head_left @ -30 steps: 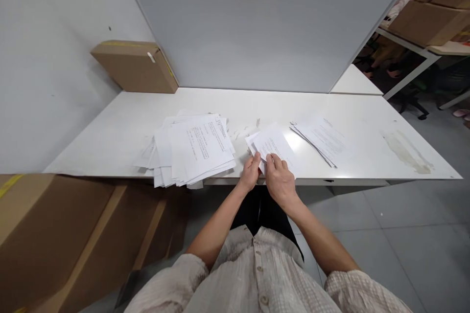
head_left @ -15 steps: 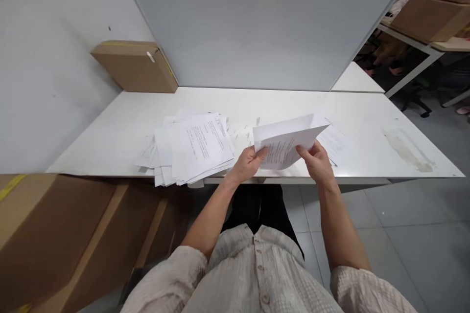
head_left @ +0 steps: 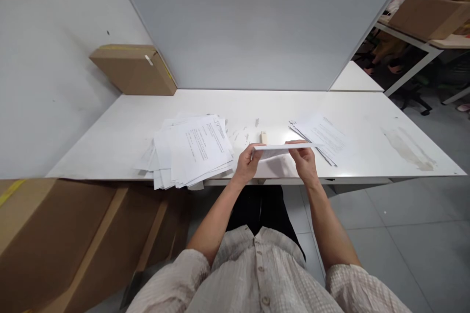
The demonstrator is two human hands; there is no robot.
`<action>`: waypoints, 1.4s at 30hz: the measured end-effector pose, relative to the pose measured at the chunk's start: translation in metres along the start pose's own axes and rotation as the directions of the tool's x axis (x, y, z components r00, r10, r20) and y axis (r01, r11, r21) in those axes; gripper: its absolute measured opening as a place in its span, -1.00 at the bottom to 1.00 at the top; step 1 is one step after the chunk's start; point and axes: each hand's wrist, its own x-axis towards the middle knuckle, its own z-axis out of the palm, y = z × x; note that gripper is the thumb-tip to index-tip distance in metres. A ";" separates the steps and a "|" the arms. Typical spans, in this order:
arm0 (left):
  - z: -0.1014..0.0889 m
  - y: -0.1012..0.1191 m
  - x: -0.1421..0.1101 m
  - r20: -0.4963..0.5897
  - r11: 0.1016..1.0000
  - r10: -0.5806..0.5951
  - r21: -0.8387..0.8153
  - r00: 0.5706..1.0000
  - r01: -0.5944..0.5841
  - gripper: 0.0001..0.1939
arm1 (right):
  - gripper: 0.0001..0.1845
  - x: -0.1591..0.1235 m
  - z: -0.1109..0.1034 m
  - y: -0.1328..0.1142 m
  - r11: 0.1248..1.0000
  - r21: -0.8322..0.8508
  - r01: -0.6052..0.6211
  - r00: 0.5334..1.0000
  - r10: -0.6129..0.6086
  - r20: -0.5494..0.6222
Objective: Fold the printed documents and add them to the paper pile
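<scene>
Between my two hands I hold a few sheets of paper (head_left: 275,147), seen almost edge-on above the front of the desk. My left hand (head_left: 247,164) pinches their left end, and my right hand (head_left: 304,162) grips them toward the right. Just beyond the sheets a small beige block (head_left: 263,137), perhaps a stapler, is partly hidden by them. To the left lies a loose, fanned pile of printed papers (head_left: 198,149). A smaller stack of printed papers (head_left: 321,137) rests to the right of my right hand.
The white desk (head_left: 367,122) has dark smudges and a stained patch at its right. A grey panel (head_left: 238,24) rises behind it. One cardboard box (head_left: 135,69) stands at the back left; large cartons (head_left: 47,234) are below the left front. More boxes (head_left: 429,14) sit on another table.
The held sheets have turned from spread apart and tilted to nearly edge-on and together. My right hand has moved left, uncovering the right stack and the beige block.
</scene>
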 end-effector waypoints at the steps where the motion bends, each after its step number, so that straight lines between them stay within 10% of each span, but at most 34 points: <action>1: 0.001 0.002 0.000 0.001 1.000 -0.014 -0.019 1.000 0.014 -0.64 | -0.68 0.000 0.000 0.000 1.000 0.002 0.001 1.000 -0.001 -0.007; 16: 0.008 0.007 0.000 -0.103 0.993 -0.083 -0.093 0.991 0.074 -0.64 | -0.77 -0.004 -0.002 -0.009 0.988 -0.152 0.030 1.000 -0.029 0.012; 21: 0.004 -0.002 0.001 -0.212 0.989 -0.094 -0.135 0.973 0.066 -0.44 | -0.82 0.005 -0.027 -0.081 0.630 -0.696 0.344 0.939 -0.241 0.245; 27: 0.002 -0.017 -0.015 -0.166 0.985 -0.019 0.168 0.986 0.047 -0.42 | -0.76 0.009 -0.017 -0.100 0.158 -0.799 0.581 0.814 -0.079 0.576; 42: 0.002 -0.031 -0.017 0.055 0.979 -0.051 0.199 0.997 0.039 -0.65 | -0.75 0.007 -0.011 -0.078 0.022 -0.811 0.584 0.811 0.034 0.585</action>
